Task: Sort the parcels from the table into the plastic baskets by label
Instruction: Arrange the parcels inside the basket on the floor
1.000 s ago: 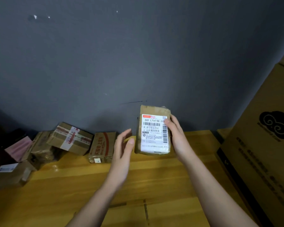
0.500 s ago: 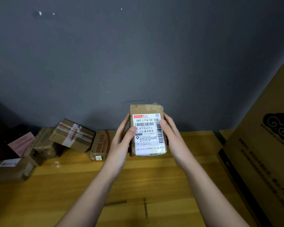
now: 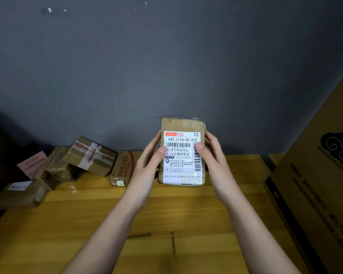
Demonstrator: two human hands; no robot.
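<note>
A small brown cardboard parcel (image 3: 181, 123) with a white shipping label facing me is held upright above the wooden table (image 3: 107, 224). My left hand (image 3: 149, 167) grips its left side, thumb on the label. My right hand (image 3: 214, 157) grips its right side, thumb over the barcode. Several more parcels lie at the table's back left: a taped box (image 3: 91, 155) tilted on others, a box with red print (image 3: 123, 169), and a flat labelled box (image 3: 20, 193). No basket is in view.
A large cardboard carton (image 3: 321, 175) with a dark swirl logo stands at the right, beside the table. A grey wall (image 3: 166, 56) runs behind the table. A pink packet (image 3: 31, 165) leans at the far left.
My left hand, apart from the parcel a second ago, has closed on its left side. Both hands have brought the parcel slightly left and turned its label squarely to me.
</note>
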